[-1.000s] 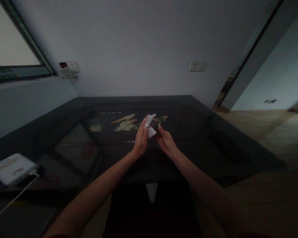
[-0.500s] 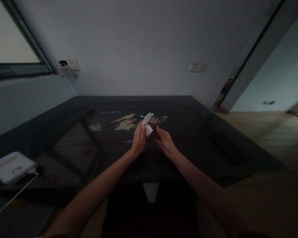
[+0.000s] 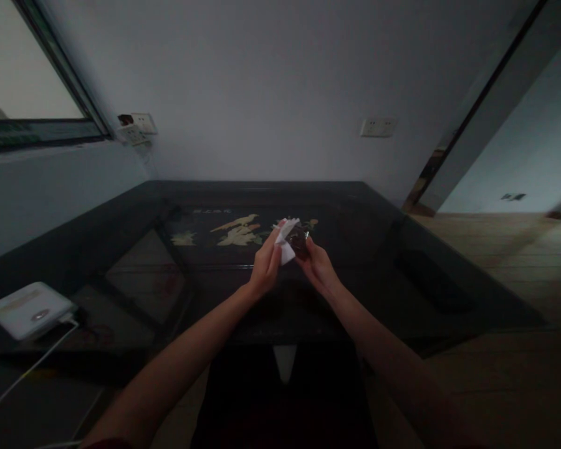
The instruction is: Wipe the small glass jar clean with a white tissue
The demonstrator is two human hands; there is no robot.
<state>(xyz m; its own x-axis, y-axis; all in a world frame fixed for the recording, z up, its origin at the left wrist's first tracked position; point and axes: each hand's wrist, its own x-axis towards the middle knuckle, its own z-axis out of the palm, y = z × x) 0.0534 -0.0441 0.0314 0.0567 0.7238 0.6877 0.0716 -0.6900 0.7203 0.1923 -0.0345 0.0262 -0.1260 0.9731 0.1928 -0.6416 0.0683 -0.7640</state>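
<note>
Above the middle of the dark glossy table (image 3: 355, 274), my left hand (image 3: 265, 263) is closed on a crumpled white tissue (image 3: 286, 242). The tissue lies against the left side of a small dark, shiny object (image 3: 299, 240), which looks glassy. My right hand (image 3: 318, 265) grips that object from its right side, thumb on top. The fingers under the object are partly hidden. Both hands are close together, with the tissue and object between them.
On the table's left edge sits a white box (image 3: 32, 310) with a white cable (image 3: 37, 368). A dark flat item (image 3: 434, 280) lies at the right. Bird and flower pictures (image 3: 238, 232) decorate the tabletop. Wall sockets (image 3: 378, 127) are behind.
The dark object now shows more, tilted up toward the right between my hands. Both hands have shifted slightly right, and the tissue has changed shape. The whole view has shifted a little.
</note>
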